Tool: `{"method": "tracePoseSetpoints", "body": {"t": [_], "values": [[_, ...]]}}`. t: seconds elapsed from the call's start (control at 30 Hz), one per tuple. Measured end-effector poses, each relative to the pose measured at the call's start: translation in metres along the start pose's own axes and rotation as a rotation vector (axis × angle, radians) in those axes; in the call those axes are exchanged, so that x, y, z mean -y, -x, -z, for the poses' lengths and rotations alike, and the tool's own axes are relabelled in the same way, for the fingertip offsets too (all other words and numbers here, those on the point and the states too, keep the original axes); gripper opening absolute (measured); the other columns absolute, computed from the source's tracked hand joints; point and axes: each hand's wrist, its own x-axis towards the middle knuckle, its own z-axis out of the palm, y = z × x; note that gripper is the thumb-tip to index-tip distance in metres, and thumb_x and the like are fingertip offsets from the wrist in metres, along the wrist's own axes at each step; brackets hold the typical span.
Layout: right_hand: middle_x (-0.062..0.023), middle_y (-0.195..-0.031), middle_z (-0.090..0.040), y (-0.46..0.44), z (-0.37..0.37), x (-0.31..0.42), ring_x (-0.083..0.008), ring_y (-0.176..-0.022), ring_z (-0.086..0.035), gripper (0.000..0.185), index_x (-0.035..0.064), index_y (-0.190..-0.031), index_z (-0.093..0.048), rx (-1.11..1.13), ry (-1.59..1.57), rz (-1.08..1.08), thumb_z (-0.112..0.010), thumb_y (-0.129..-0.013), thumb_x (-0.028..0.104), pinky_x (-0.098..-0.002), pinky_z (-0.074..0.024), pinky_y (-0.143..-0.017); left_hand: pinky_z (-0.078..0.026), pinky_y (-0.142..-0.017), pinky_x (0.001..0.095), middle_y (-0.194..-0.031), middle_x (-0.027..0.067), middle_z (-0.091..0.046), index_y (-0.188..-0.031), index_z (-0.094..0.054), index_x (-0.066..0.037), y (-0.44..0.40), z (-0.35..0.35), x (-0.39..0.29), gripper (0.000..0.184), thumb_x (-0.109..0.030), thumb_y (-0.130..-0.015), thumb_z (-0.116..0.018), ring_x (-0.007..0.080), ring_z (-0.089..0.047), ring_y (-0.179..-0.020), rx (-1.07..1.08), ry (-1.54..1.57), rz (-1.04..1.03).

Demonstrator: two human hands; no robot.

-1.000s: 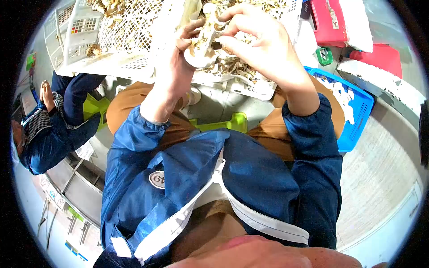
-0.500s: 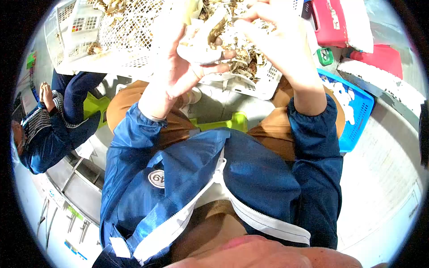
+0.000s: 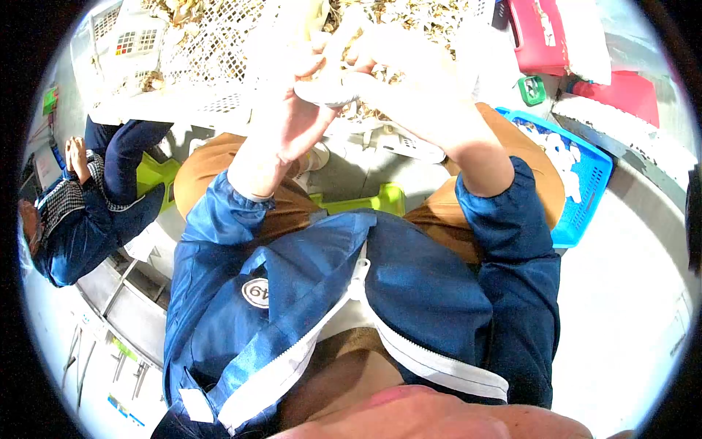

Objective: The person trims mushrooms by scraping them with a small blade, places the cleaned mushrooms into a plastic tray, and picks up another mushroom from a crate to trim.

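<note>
A pale mushroom (image 3: 329, 89) with a rounded white end is held up in front of me, over the crate. My left hand (image 3: 292, 121) is wrapped around it from the left, the palm turned up. From the right, my right hand (image 3: 398, 69) reaches across, its fingers closed at the mushroom's upper part. Glare washes out much of the right hand, so its exact fingertip contact is hard to see. Below both hands lies a white plastic crate (image 3: 409, 146) holding many dry-looking brown and cream scraps (image 3: 431, 25).
Another white mesh crate (image 3: 219, 55) with scraps is at left. A blue basket (image 3: 596, 175) of white pieces stands by my right leg, near a small green container (image 3: 531, 90) and a red bin (image 3: 537, 36). Another person (image 3: 88, 205) sits at left, hands together.
My right hand has come down and left to the mushroom, where it was raised and apart before. The left hand stays almost in place, its fingers now drawn in around the mushroom.
</note>
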Motion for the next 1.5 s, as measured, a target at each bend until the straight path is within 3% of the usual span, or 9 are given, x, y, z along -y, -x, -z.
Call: {"method": "tracePoseSetpoints", "body": {"t": [0.3, 0.4, 0.43, 0.53, 0.87, 1.1, 1.2, 1.4, 1.5], "values": [[-0.0123, -0.084, -0.067, -0.006, 0.000, -0.008, -0.0317, -0.078, -0.066, 0.018, 0.0079, -0.094, -0.070, -0.209, 0.003, -0.051, -0.065, -0.085, 0.023, -0.0402, -0.0541, -0.073, -0.045, -0.107, 0.0395, -0.131, 0.0125, -0.060, -0.138, -0.048, 0.000, 0.002, -0.011, -0.002, 0.050, -0.029, -0.097, -0.056, 0.0232, -0.059, -0.119, 0.012, 0.006, 0.000], [-0.0112, -0.081, -0.065, -0.010, 0.017, -0.012, -0.0295, -0.076, -0.065, 0.018, 0.0053, -0.092, -0.070, -0.140, -0.183, -0.067, -0.066, -0.084, 0.020, -0.0374, -0.0530, -0.072, -0.048, -0.104, 0.0383, -0.129, 0.0118, -0.060, -0.138, -0.048, -0.001, 0.003, -0.016, -0.002, 0.050, -0.025, -0.095, -0.059, 0.0214, -0.059, -0.118, -0.018, -0.008, -0.019], [-0.0065, -0.095, -0.069, -0.009, 0.016, -0.009, -0.0159, -0.089, -0.064, 0.011, 0.0004, -0.090, -0.068, -0.070, -0.254, -0.089, -0.072, -0.086, 0.010, -0.0278, -0.0510, -0.077, -0.047, -0.104, 0.0385, -0.131, 0.0115, -0.059, -0.138, -0.047, -0.001, 0.003, -0.016, -0.003, 0.051, -0.025, -0.095, -0.059, 0.0214, -0.058, -0.119, -0.034, -0.032, -0.040], [-0.0069, -0.099, -0.067, -0.009, 0.014, -0.005, -0.0173, -0.095, -0.063, 0.011, 0.0006, -0.087, -0.066, 0.135, -0.192, 0.049, -0.072, -0.085, 0.010, -0.0290, -0.0505, -0.081, -0.044, -0.107, 0.0386, -0.134, 0.0106, -0.055, -0.140, -0.044, -0.004, 0.007, -0.021, -0.002, 0.052, -0.025, -0.095, -0.058, 0.0212, -0.055, -0.124, -0.049, -0.126, -0.085], [-0.0120, -0.084, -0.065, -0.004, -0.005, -0.008, -0.0316, -0.079, -0.066, 0.012, 0.0038, -0.088, -0.067, -0.115, -0.119, 0.041, -0.065, -0.084, 0.015, -0.0384, -0.0516, -0.070, -0.045, -0.107, 0.0390, -0.135, 0.0114, -0.054, -0.139, -0.044, -0.004, 0.004, -0.018, 0.002, 0.052, -0.027, -0.095, -0.059, 0.0218, -0.054, -0.124, -0.002, -0.125, -0.077], [-0.0052, -0.090, -0.072, -0.009, 0.023, -0.017, -0.0125, -0.084, -0.067, 0.012, 0.0015, -0.094, -0.071, -0.294, 0.058, -0.109, -0.073, -0.085, 0.009, -0.0270, -0.0521, -0.078, -0.042, -0.111, 0.0502, -0.137, 0.0197, -0.054, -0.142, -0.041, 0.003, 0.000, 0.000, -0.004, 0.056, -0.027, -0.097, -0.055, 0.0354, -0.055, -0.125, 0.175, 0.177, 0.071], [-0.0152, -0.080, -0.063, -0.018, 0.043, -0.028, -0.0311, -0.079, -0.065, 0.006, -0.0013, -0.084, -0.064, -0.475, 0.097, -0.058, -0.065, -0.081, 0.003, -0.0349, -0.0500, -0.072, -0.039, -0.113, 0.0515, -0.136, 0.0212, -0.055, -0.141, -0.043, 0.004, 0.002, 0.001, -0.005, 0.057, -0.031, -0.098, -0.053, 0.0368, -0.051, -0.129, 0.293, 0.261, 0.112], [-0.0163, -0.084, -0.065, -0.019, 0.057, -0.023, -0.0310, -0.078, -0.064, 0.006, -0.0024, -0.085, -0.064, -0.528, 0.360, -0.002, -0.064, -0.082, 0.003, -0.0363, -0.0496, -0.071, -0.047, -0.104, 0.0531, -0.138, 0.0163, -0.055, -0.142, -0.044, -0.002, 0.004, 0.007, -0.009, 0.051, -0.022, -0.098, -0.055, 0.0342, -0.057, -0.122, 0.071, 0.225, 0.034], [-0.0159, -0.080, -0.064, -0.019, 0.060, 0.000, -0.0279, -0.076, -0.064, 0.006, -0.0025, -0.084, -0.065, -0.230, 0.065, -0.015, -0.065, -0.082, 0.004, -0.0355, -0.0499, -0.071, -0.050, -0.100, 0.0490, -0.134, 0.0135, -0.058, -0.140, -0.048, -0.004, 0.003, 0.003, -0.010, 0.046, -0.023, -0.098, -0.056, 0.0287, -0.060, -0.118, 0.065, 0.031, -0.009]]}}
